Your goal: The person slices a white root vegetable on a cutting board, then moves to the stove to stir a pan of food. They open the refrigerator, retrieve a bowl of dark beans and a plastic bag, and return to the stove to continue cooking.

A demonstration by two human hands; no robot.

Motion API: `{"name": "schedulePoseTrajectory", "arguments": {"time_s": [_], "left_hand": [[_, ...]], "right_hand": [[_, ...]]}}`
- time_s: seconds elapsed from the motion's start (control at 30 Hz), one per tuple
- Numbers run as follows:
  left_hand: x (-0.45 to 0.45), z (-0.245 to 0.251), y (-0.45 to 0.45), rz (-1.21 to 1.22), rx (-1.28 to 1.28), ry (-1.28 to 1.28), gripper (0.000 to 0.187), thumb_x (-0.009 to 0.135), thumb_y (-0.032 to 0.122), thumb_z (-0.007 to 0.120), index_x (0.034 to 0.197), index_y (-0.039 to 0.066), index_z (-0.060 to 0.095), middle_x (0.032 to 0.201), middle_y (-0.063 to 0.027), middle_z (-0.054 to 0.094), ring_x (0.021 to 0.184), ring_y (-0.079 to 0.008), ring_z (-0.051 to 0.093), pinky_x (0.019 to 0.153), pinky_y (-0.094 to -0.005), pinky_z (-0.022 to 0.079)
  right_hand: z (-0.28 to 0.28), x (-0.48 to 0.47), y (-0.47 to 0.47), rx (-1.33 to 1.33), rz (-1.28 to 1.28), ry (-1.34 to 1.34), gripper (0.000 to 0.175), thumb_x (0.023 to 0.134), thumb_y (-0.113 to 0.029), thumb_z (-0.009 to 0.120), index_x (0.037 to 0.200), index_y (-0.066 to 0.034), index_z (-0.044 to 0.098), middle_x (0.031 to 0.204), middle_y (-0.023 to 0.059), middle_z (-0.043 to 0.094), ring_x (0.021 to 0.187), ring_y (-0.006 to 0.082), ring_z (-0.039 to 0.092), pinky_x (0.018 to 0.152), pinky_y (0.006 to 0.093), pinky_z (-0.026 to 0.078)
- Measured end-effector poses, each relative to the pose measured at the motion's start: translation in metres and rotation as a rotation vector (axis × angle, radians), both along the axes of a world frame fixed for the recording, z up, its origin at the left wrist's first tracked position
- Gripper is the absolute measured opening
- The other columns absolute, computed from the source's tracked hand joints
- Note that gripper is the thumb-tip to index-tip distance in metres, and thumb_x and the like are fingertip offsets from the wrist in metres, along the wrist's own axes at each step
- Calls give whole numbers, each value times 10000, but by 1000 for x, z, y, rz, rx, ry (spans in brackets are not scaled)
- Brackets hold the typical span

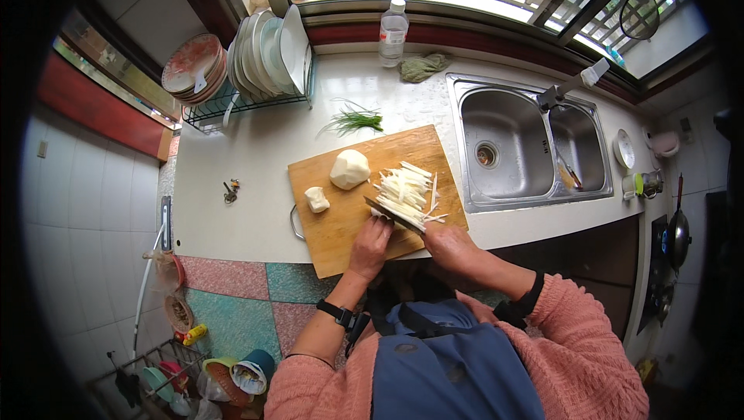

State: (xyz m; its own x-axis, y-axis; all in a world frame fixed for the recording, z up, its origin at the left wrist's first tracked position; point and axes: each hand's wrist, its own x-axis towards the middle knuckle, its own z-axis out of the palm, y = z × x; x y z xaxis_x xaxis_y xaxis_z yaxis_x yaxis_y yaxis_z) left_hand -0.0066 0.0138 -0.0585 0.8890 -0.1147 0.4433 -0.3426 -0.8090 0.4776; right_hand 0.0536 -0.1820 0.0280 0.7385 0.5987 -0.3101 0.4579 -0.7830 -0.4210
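My right hand point(452, 247) grips a kitchen knife point(395, 215), its dark blade slanting across the wooden cutting board point(343, 240). Close against the blade, the fingertips of my left hand point(371, 245) press on a pale piece of vegetable, mostly hidden by the fingers and knife. Beyond the blade lies a heap of white cut vegetable strips point(404, 187). A large peeled white root vegetable point(350, 169) sits toward the board's far side. To its lower left is a smaller peeled chunk point(317, 200).
Green chives or scallions point(356, 120) lie behind the board. A double steel sink point(505, 147) is on the right. At the back stand a clear plastic bottle point(394, 33), a crumpled green cloth point(424, 67) and a dish rack point(256, 105). Keys point(231, 191) rest left on the counter.
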Motion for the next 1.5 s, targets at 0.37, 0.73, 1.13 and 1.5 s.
{"name": "schedulePoseTrajectory", "arguments": {"time_s": [0.37,0.73,1.13,1.5], "left_hand": [[1,6,0,17,27,5,265,808,46,552,1055,-7,631,1030,-145,616,970,-317,596,817,-394,515],[2,-13,-3,39,0,-5,183,787,27,584,966,-4,614,918,-169,584,865,-352,573,741,-446,496],[5,-12,-4,24,-19,-34,184,828,1,559,995,-42,623,988,-199,617,855,-379,589,741,-452,492],[2,-11,-1,48,-43,11,192,784,-8,555,962,-36,621,958,-195,597,873,-369,574,769,-447,498]], "right_hand": [[-15,7,4,90,-22,-10,226,947,-212,486,921,11,519,763,269,644,729,453,638,644,555,493],[-43,11,11,18,-79,123,239,918,-264,508,994,-38,523,753,250,653,738,450,656,638,559,508],[-39,5,10,140,-14,48,174,868,-167,529,904,2,552,791,240,656,762,409,664,655,521,503],[-27,19,2,55,-30,229,272,893,-275,520,967,-28,608,829,267,654,807,449,649,687,542,494]]}}
